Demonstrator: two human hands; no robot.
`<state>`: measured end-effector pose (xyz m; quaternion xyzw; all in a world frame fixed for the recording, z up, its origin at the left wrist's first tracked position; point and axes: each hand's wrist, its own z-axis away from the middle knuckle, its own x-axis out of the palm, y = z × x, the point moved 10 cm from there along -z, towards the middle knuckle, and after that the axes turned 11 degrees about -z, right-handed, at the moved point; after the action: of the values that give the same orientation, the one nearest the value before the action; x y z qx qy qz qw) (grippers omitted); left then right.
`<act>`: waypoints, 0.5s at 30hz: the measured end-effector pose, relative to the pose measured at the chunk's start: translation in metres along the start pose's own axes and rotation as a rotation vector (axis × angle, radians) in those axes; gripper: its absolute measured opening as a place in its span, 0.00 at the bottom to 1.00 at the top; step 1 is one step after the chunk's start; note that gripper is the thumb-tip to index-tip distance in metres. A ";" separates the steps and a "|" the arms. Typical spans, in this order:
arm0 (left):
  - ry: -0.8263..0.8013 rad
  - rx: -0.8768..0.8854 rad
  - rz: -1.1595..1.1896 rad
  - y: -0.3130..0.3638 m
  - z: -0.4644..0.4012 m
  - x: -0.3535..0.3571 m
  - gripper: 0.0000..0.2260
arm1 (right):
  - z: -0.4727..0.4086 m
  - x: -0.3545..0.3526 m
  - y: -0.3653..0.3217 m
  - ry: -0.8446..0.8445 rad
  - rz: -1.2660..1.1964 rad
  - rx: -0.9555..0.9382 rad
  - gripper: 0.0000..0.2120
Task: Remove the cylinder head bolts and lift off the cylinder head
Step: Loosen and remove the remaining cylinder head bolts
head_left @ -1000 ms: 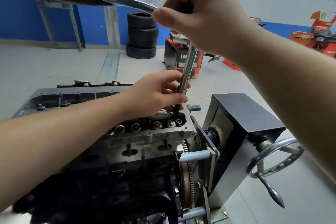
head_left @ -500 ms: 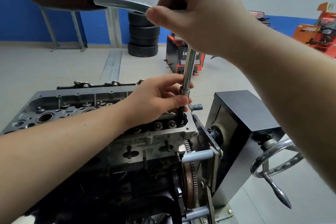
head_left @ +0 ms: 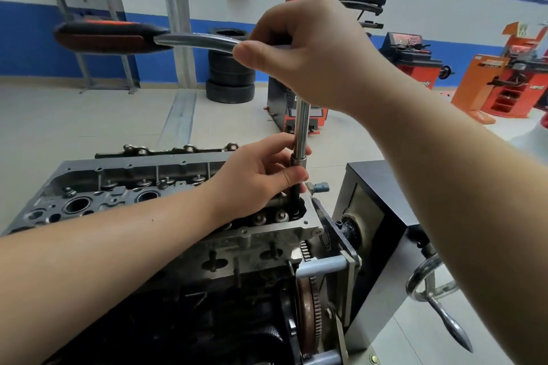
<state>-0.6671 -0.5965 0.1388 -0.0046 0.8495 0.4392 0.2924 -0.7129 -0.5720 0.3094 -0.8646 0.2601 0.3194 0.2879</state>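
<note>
So I've got the grey aluminium cylinder head (head_left: 142, 187) sitting flat on top of the dark engine block (head_left: 178, 320), valve gear exposed. The ratchet's extension (head_left: 302, 127) stands upright in the bolt hole at its right end.

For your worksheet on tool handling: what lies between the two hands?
In the head view, a bare stretch of the chrome extension bar runs between the right hand and the left hand.

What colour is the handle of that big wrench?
The ratchet handle is black with orange-red panels, seen best in the head view.
</note>
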 end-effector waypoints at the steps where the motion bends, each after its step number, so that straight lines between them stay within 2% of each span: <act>1: 0.000 0.002 -0.003 0.000 0.000 0.000 0.12 | 0.000 0.001 0.000 -0.004 0.000 0.000 0.16; 8: 0.007 0.004 -0.030 0.000 -0.001 0.002 0.11 | -0.001 -0.001 0.007 0.019 -0.015 0.031 0.16; 15: -0.040 -0.045 -0.043 -0.006 0.000 0.006 0.12 | 0.000 -0.002 0.018 0.124 0.197 0.138 0.19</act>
<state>-0.6709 -0.5988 0.1317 -0.0206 0.8332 0.4518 0.3182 -0.7257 -0.5834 0.3047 -0.8309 0.3825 0.2735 0.2975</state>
